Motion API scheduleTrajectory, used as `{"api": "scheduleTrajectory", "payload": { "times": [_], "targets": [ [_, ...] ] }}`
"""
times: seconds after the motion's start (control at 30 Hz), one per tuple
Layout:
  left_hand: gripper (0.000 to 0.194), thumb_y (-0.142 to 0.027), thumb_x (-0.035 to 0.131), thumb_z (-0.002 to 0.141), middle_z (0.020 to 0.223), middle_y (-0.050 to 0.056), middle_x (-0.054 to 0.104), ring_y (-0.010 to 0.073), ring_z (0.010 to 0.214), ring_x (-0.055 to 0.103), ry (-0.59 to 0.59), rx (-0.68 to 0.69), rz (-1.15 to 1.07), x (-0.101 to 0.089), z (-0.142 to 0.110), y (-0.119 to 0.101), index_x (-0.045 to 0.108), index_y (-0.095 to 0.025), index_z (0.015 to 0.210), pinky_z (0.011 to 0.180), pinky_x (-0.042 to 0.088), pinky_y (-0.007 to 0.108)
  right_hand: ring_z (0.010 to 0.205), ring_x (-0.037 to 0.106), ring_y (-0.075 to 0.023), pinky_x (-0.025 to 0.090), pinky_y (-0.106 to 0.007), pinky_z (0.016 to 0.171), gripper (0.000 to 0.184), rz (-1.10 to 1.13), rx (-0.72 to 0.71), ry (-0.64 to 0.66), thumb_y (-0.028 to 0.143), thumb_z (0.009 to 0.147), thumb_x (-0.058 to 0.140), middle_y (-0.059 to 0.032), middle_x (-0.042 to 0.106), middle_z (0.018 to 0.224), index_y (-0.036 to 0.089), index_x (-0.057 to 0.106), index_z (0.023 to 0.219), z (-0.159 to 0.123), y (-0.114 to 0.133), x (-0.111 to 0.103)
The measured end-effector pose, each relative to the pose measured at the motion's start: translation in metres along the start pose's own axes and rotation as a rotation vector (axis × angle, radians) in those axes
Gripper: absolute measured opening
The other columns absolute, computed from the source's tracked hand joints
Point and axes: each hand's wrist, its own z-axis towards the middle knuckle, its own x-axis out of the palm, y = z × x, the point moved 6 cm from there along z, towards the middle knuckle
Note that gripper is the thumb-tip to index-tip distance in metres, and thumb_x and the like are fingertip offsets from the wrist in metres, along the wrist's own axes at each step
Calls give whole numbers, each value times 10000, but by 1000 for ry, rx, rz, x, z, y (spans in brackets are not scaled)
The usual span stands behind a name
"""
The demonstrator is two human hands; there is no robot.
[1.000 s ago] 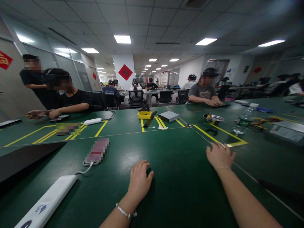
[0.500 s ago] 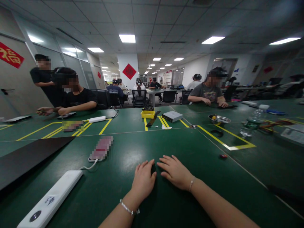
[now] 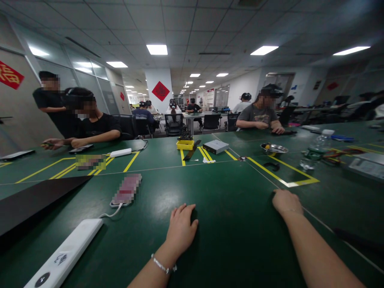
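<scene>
My left hand [image 3: 181, 228] lies flat on the green table [image 3: 234, 224], palm down, fingers stretched out and holding nothing. Out to the right, my right hand [image 3: 285, 201] rests on the table just before the corner of a yellow tape line [image 3: 295, 183]. Its fingers are curled down and under, and whatever lies beneath them is hidden. A bracelet sits on my left wrist.
A phone [image 3: 127, 189] on a cable and a white power bank [image 3: 67, 258] lie at my left, beside a black panel [image 3: 33, 202]. Farther off are a metal bowl [image 3: 273, 149], a water bottle [image 3: 315, 151], a yellow box [image 3: 185, 145] and a grey box [image 3: 215, 147]. Other people sit across the table.
My right hand swung in beside my left hand, then went back out right and curled over the spot where a small dark-red object lay. The left hand stayed put.
</scene>
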Motion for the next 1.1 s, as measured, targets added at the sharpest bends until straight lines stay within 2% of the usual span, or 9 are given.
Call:
{"api": "scheduleTrajectory", "payload": {
  "times": [0.07, 0.2, 0.33, 0.53, 0.67, 0.8, 0.97, 1.03, 1.1],
  "targets": [
    [458, -290, 461, 750, 1232, 51, 530, 250, 1219, 356, 0, 5, -1, 0, 0, 0, 476, -225, 1204, 1031, 188, 463, 955, 556, -312, 440, -404, 784, 411, -1, -12, 3, 136, 751, 321, -194, 589, 1045, 127, 623, 1030, -1, 4, -1],
    [453, -284, 466, 748, 1231, 38, 530, 246, 1221, 353, -4, 10, -7, -1, 0, 0, 476, -230, 1198, 1033, 190, 461, 934, 565, -297, 456, -406, 743, 400, 69, 9, -12, 213, 777, 320, -175, 598, 1047, 152, 578, 1076, -1, 7, -2],
    [439, -269, 469, 744, 1231, 31, 530, 242, 1222, 351, 5, 5, 4, 0, -1, -2, 487, -232, 1182, 1035, 188, 457, 943, 551, -316, 456, -436, 717, 388, 88, 42, -36, 279, 805, 292, -182, 597, 1028, 144, 568, 1041, -4, 6, -4],
    [425, -261, 461, 748, 1240, 17, 523, 234, 1227, 344, 6, 4, 23, -1, -2, -4, 487, -240, 1172, 1038, 180, 452, 960, 536, -315, 447, -458, 724, 398, 112, 57, -48, 257, 823, 241, -178, 577, 1055, 161, 516, 1095, -10, 11, -11],
    [409, -273, 455, 754, 1247, 13, 517, 234, 1233, 335, 19, -4, 23, 0, -2, -3, 495, -245, 1159, 1044, 164, 450, 939, 543, -299, 453, -431, 716, 383, 132, 37, -48, 237, 817, 255, -167, 584, 1033, 149, 510, 1088, -10, 13, -9],
    [401, -275, 456, 752, 1256, 6, 510, 236, 1234, 332, 20, -9, 7, 0, -2, -3, 501, -248, 1150, 1044, 158, 451, 938, 540, -290, 443, -414, 735, 334, 99, 16, -70, 266, 804, 310, -134, 589, 1025, 171, 558, 1008, -8, 14, -5],
    [388, -274, 459, 752, 1252, 17, 515, 257, 1230, 336, 15, 6, -28, -1, -2, -4, 517, -242, 1134, 1036, 161, 468, 945, 537, -294, 401, -464, 785, 356, 48, -14, -134, 311, 828, 286, -117, 608, 1004, 209, 581, 1000, -8, 17, -9],
    [374, -277, 458, 756, 1245, 19, 521, 260, 1225, 343, 5, 11, -40, -2, -2, -4, 526, -244, 1122, 1033, 161, 470, 951, 534, -285, 383, -466, 813, 364, 53, -56, -173, 316, 839, 276, -110, 613, 1000, 209, 572, 1022, -10, 25, -14],
    [358, -287, 455, 764, 1224, 27, 538, 261, 1216, 356, -4, 1, -54, -4, -2, -5, 538, -243, 1109, 1028, 168, 470, 951, 534, -262, 383, -433, 827, 347, 89, -164, -208, 311, 840, 299, -98, 616, 997, 203, 565, 1033, -17, 45, -21]
  ]
}}
